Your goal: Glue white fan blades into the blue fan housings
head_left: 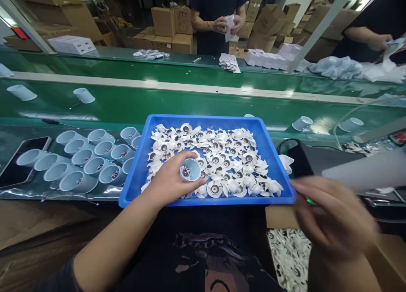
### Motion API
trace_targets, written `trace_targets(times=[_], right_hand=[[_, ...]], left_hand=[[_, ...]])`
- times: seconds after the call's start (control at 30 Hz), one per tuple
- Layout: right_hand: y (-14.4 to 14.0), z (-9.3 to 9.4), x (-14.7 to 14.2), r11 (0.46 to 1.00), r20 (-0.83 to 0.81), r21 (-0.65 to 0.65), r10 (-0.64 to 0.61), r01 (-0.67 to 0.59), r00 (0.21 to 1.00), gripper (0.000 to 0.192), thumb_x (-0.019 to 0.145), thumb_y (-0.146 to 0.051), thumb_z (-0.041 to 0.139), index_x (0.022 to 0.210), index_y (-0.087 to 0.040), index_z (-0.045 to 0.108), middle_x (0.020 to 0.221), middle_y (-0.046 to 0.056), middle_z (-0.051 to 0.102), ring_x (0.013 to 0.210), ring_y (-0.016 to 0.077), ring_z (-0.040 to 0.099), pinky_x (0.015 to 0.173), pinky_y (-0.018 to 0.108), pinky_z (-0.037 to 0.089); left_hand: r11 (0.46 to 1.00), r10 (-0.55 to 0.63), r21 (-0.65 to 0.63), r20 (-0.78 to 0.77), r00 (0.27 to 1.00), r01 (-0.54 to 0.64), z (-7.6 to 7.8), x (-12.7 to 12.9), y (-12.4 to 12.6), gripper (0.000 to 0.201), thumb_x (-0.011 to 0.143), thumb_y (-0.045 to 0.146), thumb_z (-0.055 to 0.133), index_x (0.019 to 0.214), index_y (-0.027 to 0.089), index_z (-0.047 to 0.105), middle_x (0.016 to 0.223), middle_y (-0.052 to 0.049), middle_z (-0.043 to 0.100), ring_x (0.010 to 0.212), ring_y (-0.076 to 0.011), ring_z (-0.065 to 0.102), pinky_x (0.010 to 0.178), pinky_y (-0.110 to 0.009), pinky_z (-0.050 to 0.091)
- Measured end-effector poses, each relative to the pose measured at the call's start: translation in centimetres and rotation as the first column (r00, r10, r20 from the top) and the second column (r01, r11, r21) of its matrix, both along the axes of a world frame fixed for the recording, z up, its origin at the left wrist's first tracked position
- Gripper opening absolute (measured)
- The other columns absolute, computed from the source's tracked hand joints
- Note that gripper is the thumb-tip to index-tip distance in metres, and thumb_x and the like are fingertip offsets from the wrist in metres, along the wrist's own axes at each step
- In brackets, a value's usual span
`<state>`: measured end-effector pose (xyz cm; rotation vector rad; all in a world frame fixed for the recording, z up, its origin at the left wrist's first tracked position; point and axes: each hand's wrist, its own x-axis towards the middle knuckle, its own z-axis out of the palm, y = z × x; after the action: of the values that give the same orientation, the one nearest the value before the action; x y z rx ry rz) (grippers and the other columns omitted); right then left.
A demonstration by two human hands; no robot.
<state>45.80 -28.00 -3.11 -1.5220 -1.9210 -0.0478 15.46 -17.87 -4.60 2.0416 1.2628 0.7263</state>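
White impellers (218, 156) crowd the blue tray (136, 173); cups (82, 165) block its left side.

L hand (169, 180) grips pale cup (190, 170) over blue tray (136, 173) | R hand (333, 218) blurred, empty

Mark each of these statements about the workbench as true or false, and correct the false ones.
1. The left hand holds a pale blue cylinder over the blue tray. True.
2. The tray is filled with red screws. False: it holds white fan impellers.
3. A cluster of pale blue cylinders stands to the left of the tray. True.
4. The right hand grips a screwdriver. False: it is blurred, at the tray's right corner, and no tool shows in it.
5. A dark phone lies at the far left of the bench. True.
6. The conveyor belt behind the tray is yellow. False: it is green.
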Motion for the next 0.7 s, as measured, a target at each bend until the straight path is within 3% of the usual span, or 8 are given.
trace_targets(times=[0.1, 0.23, 0.4, 0.53, 0.63, 0.7], right_hand=[[3.4, -1.5, -1.6, 0.988, 0.168, -0.152, 0.033, -0.007, 0.985, 0.02, 0.093, -0.029, 0.049, 0.102, -0.02, 0.064, 0.105, 0.01, 0.063, 0.096, 0.0237, 0.061, 0.081, 0.038, 0.053], [8.6, -3.2, -3.1, 0.894, 0.371, -0.44, 0.099, 0.081, 0.923, 0.019, 0.09, -0.016, 0.052, 0.103, -0.017, 0.067, 0.108, 0.01, 0.063, 0.099, 0.0232, 0.06, 0.085, 0.037, 0.051], [11.2, -2.9, -4.9, 0.799, 0.496, -0.581, 0.195, 0.156, 0.846, 0.017, 0.091, -0.016, 0.058, 0.107, -0.014, 0.062, 0.106, 0.007, 0.06, 0.1, 0.0202, 0.057, 0.091, 0.042, 0.049], [11.2, -2.6, -5.4, 0.775, 0.436, -0.62, 0.21, 0.122, 0.875, 0.009, 0.091, -0.015, 0.058, 0.099, -0.013, 0.062, 0.102, 0.006, 0.059, 0.1, 0.0195, 0.056, 0.093, 0.043, 0.048], [11.0, -2.2, -4.9, 0.8, 0.281, -0.591, 0.083, 0.103, 0.956, 0.009, 0.092, -0.017, 0.053, 0.096, -0.012, 0.059, 0.104, 0.009, 0.057, 0.105, 0.023, 0.053, 0.096, 0.047, 0.043], [10.4, -1.6, -4.5, 0.827, 0.077, -0.559, -0.017, 0.058, 0.997, 0.016, 0.092, -0.024, 0.048, 0.101, -0.013, 0.054, 0.111, 0.014, 0.054, 0.107, 0.0262, 0.051, 0.096, 0.05, 0.041]], left_hand=[[0.999, -0.042, -0.017, -0.011, 0.999, 0.041, -0.1, -0.1, 0.0, 0.049, 0.07, 0.04, 0.075, 0.112, 0.023, 0.056, 0.118, -0.007, 0.064, 0.11, -0.0281, 0.06, 0.097, -0.045, 0.046], [0.998, -0.03, -0.056, 0.02, 0.999, 0.031, -0.3, -0.2, 0.0, 0.054, 0.071, 0.04, 0.075, 0.117, 0.022, 0.053, 0.121, -0.008, 0.062, 0.113, -0.0281, 0.059, 0.098, -0.044, 0.046], [0.989, 0.056, -0.137, 0.065, 0.996, -0.047, -0.5, -0.2, -0.2, 0.071, 0.065, 0.036, 0.08, 0.125, 0.022, 0.044, 0.125, -0.011, 0.057, 0.112, -0.0286, 0.058, 0.094, -0.044, 0.048], [0.994, 0.088, -0.077, 0.123, 0.988, -0.079, -0.7, -0.2, -0.2, 0.052, 0.065, 0.03, 0.078, 0.107, 0.02, 0.049, 0.115, -0.009, 0.059, 0.107, -0.0267, 0.059, 0.091, -0.044, 0.049], [0.996, 0.022, 0.078, 0.216, 0.976, -0.04, -0.8, -0.4, 0.0, 0.049, 0.066, 0.029, 0.078, 0.108, 0.02, 0.054, 0.122, -0.011, 0.058, 0.119, -0.028, 0.054, 0.102, -0.046, 0.042], [0.991, -0.048, 0.136, 0.276, 0.96, 0.01, -0.7, -0.6, -0.1, 0.05, 0.072, 0.031, 0.074, 0.116, 0.02, 0.054, 0.128, -0.011, 0.058, 0.124, -0.0279, 0.052, 0.106, -0.047, 0.04]])
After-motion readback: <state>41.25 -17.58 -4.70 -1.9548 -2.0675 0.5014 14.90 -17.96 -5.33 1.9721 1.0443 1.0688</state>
